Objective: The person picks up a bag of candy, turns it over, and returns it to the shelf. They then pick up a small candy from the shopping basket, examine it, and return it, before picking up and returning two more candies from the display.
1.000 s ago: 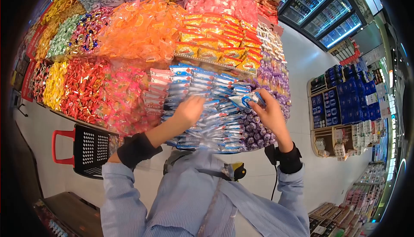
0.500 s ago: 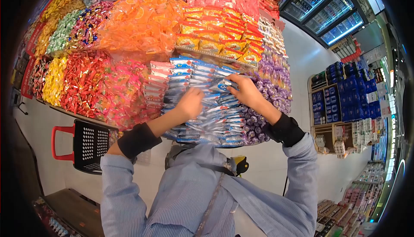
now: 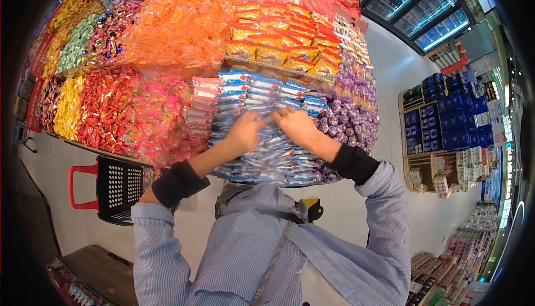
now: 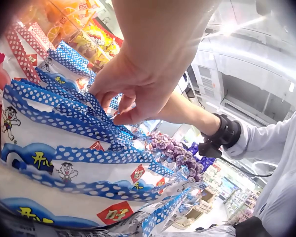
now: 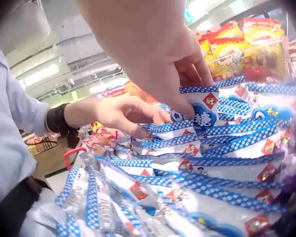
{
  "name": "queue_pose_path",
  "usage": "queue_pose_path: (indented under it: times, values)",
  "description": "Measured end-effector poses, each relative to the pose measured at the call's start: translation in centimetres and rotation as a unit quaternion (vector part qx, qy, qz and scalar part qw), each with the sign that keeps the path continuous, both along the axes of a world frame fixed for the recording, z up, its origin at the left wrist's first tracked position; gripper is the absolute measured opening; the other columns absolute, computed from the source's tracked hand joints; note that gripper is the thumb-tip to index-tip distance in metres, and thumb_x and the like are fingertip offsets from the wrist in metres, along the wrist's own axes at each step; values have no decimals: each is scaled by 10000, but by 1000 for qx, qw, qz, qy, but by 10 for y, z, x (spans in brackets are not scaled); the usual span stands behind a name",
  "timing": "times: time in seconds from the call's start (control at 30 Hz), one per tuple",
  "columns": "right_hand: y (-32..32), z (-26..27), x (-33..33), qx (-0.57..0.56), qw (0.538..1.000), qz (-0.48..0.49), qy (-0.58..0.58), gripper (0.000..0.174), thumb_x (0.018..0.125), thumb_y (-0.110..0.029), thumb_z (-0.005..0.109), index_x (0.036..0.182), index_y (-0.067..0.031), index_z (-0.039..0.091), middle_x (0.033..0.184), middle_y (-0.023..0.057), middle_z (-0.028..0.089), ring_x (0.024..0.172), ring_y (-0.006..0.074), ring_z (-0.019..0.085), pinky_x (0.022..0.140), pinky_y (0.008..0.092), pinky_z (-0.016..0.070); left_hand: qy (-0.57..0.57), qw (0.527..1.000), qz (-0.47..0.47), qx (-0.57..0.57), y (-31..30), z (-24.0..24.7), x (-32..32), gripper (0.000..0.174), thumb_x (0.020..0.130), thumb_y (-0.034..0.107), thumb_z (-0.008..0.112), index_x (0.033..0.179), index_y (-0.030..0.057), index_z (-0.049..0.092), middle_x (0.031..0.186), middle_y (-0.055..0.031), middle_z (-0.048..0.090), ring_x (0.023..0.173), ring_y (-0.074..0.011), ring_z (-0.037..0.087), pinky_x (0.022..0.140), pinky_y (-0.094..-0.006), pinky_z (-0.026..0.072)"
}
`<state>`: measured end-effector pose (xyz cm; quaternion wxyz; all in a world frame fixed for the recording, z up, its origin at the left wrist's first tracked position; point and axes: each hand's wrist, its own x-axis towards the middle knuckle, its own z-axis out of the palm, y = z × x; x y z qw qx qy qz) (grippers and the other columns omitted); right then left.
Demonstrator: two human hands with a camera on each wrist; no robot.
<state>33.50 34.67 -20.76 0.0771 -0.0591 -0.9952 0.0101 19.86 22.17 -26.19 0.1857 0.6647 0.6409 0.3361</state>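
Rows of white candy packets point(image 3: 262, 91) with blue polka-dot edges fill a section at the front of the candy stand. Over them, my right hand point(image 3: 298, 125) pinches one candy packet point(image 5: 202, 111) between thumb and fingers; it stands upright among the others in the right wrist view. Just to the left, my left hand point(image 3: 245, 133) is down among the same packets. Its curled fingers and thumb meet at the dotted edge of a packet point(image 4: 96, 106) in the left wrist view. The two hands are close together, fingertips facing each other.
Purple-wrapped round candies point(image 3: 343, 119) lie to the right, pink-edged packets point(image 3: 202, 105) to the left. Yellow packets point(image 3: 278, 44) sit behind a low divider. A black basket point(image 3: 120, 189) with a red handle stands front left. Blue-packed goods point(image 3: 462, 108) fill shelves at right.
My right hand has carried the candy packet leftward from beside the purple candies and lowered it into the row near my left hand. The left hand has stayed nearly in place.
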Motion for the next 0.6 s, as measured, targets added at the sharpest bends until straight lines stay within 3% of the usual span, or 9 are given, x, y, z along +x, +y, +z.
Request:
queue_pose_path:
  times: [0.17, 0.27, 0.37, 0.47, 0.6]
  values:
    - [19, -9, -10, -59, 993, 11, -106, 181, 678, -60, 523, 850, -63, 578, 679, 112, 596, 688, 277, 600, 581, 370, 476, -14, 1000, -6, 23, 1, -5, -3, 330, 610, -51, 479, 922, 22, 558, 1130, -203, 438, 1042, -368, 399, 886, -410, 345]
    - [21, -9, -18, -36, 987, 3, -156, 135, 680, -76, 530, 790, -71, 609, 679, 123, 602, 666, 290, 601, 584, 371, 479, -25, 999, 2, 48, 4, -10, -5, 299, 641, -37, 500, 929, 19, 556, 1051, -200, 491, 980, -359, 452, 828, -395, 381]
    - [28, -24, -25, -25, 988, 23, -151, 95, 671, -94, 542, 709, -69, 625, 673, 117, 603, 660, 284, 604, 581, 369, 481, -25, 997, -4, 74, 6, -16, -16, 246, 681, 18, 555, 927, 10, 563, 896, -195, 561, 850, -343, 525, 734, -388, 418]
    - [22, -21, -36, 5, 982, 17, -187, 92, 668, -99, 545, 665, -64, 630, 682, 119, 605, 669, 273, 608, 583, 364, 485, -19, 1000, 13, -14, 7, 5, -18, 221, 689, 81, 608, 894, 1, 582, 746, -188, 581, 732, -341, 554, 662, -397, 432]
    - [15, -56, -44, 6, 991, 1, -137, 98, 673, -98, 543, 667, -58, 632, 689, 122, 609, 676, 263, 611, 589, 358, 489, 6, 1000, 8, -20, 9, -1, -17, 191, 698, 109, 619, 863, 14, 600, 685, -185, 575, 668, -336, 559, 624, -391, 437]
